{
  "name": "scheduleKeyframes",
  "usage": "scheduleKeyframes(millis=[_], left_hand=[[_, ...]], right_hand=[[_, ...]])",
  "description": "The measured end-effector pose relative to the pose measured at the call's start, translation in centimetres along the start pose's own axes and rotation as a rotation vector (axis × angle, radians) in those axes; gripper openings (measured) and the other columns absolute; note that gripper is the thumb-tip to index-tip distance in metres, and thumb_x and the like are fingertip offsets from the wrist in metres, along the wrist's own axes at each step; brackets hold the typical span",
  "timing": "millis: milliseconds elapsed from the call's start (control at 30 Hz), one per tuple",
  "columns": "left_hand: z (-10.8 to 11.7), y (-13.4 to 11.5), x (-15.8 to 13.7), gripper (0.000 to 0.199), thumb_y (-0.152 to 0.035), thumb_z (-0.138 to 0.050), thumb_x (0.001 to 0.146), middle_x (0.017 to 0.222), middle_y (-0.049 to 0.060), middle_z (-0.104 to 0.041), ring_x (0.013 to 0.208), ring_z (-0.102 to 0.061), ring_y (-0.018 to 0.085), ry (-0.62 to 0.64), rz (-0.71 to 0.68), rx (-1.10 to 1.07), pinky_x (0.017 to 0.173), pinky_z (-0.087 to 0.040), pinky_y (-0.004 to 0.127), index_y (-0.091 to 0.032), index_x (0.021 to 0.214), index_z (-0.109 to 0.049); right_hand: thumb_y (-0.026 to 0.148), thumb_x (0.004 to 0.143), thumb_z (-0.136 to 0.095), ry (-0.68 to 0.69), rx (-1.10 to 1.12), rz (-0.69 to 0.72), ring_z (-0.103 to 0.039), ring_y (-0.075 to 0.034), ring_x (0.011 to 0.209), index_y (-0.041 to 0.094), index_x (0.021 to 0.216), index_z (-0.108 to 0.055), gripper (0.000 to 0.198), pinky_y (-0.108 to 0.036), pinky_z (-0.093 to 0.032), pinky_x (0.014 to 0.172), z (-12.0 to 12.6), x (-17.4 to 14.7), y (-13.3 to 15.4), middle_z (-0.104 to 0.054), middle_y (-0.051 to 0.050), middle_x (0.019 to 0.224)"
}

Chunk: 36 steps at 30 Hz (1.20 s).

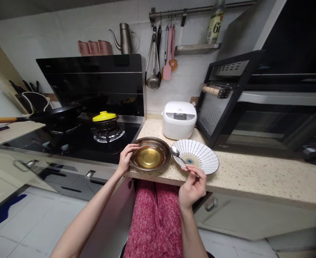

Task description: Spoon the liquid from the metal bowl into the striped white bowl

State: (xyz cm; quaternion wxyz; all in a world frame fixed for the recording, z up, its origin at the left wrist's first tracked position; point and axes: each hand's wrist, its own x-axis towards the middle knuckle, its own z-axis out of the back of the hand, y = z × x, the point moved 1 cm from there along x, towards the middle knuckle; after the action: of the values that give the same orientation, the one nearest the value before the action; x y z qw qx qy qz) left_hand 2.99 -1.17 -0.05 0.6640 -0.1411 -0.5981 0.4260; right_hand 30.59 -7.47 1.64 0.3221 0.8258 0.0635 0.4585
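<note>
My left hand [126, 157] grips the left rim of a shallow metal bowl [165, 146], its fingers reaching over the edge. Inside the bowl lies a clear golden liquid [149, 157]. Pinched by the handle in my right hand [193, 186] is a metal spoon [175, 151]. Its head hangs over the left edge of a white plate [207, 156] with dark radiating lines and a blue-green centre. Bowl and plate stand side by side near the counter's front edge.
Behind the plate stands a white rice cooker [178, 122]. To the left, the black gas stove [80, 145] carries a small pot with a yellow lid [104, 116] and a dark wok [58, 116]. A black oven [276, 125] occupies the right. Utensils, including a ladle [153, 82], hang behind.
</note>
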Motion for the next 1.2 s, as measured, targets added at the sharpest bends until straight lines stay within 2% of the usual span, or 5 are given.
scheduleKeyframes(millis=[533,733,867,1033,1200], left_hand=[[0.0,-0.2,0.0,0.038,-0.027,-0.046,0.089,0.118,0.011,-0.072,0.115,-0.064,0.029,0.003,0.010,0.004,0.107,-0.047,0.046,-0.019,0.101,-0.081],[0.0,-0.1,0.0,0.038,-0.028,-0.045,0.088,0.119,0.011,-0.072,0.116,-0.064,0.030,0.005,0.014,0.018,0.106,-0.047,0.046,-0.019,0.100,-0.081],[0.1,0.0,0.0,0.038,-0.027,-0.046,0.088,0.118,0.011,-0.072,0.115,-0.064,0.030,0.007,0.003,0.010,0.107,-0.048,0.047,-0.019,0.101,-0.081],[0.0,0.1,0.0,0.038,-0.027,-0.046,0.089,0.118,0.011,-0.072,0.115,-0.064,0.030,0.001,0.003,0.006,0.107,-0.047,0.048,-0.019,0.101,-0.081],[0.0,0.2,0.0,0.038,-0.027,-0.046,0.088,0.118,0.012,-0.072,0.115,-0.064,0.030,-0.003,-0.003,-0.005,0.107,-0.047,0.048,-0.018,0.101,-0.081]], right_hand=[[0.020,0.103,-0.049,0.165,-0.230,0.374,-0.071,-0.020,0.086,0.022,0.104,-0.065,0.017,-0.036,-0.057,0.078,0.9,0.9,-2.0,-0.071,-0.005,0.090],[0.019,0.102,-0.049,0.190,-0.232,0.418,-0.071,-0.020,0.085,0.024,0.106,-0.065,0.017,-0.038,-0.057,0.077,1.0,0.8,-2.3,-0.071,-0.004,0.090],[0.020,0.103,-0.050,0.171,-0.174,0.348,-0.069,-0.020,0.086,0.023,0.105,-0.065,0.016,-0.037,-0.056,0.077,0.9,0.6,-1.9,-0.070,-0.004,0.090],[0.022,0.103,-0.049,0.103,0.011,0.074,-0.067,-0.017,0.082,0.022,0.099,-0.063,0.014,-0.035,-0.057,0.074,0.4,-0.2,-1.0,-0.067,-0.003,0.089],[0.021,0.102,-0.051,0.161,0.060,-0.020,-0.066,-0.017,0.084,0.022,0.096,-0.063,0.014,-0.035,-0.057,0.076,-0.3,-1.3,-0.5,-0.066,-0.003,0.089]])
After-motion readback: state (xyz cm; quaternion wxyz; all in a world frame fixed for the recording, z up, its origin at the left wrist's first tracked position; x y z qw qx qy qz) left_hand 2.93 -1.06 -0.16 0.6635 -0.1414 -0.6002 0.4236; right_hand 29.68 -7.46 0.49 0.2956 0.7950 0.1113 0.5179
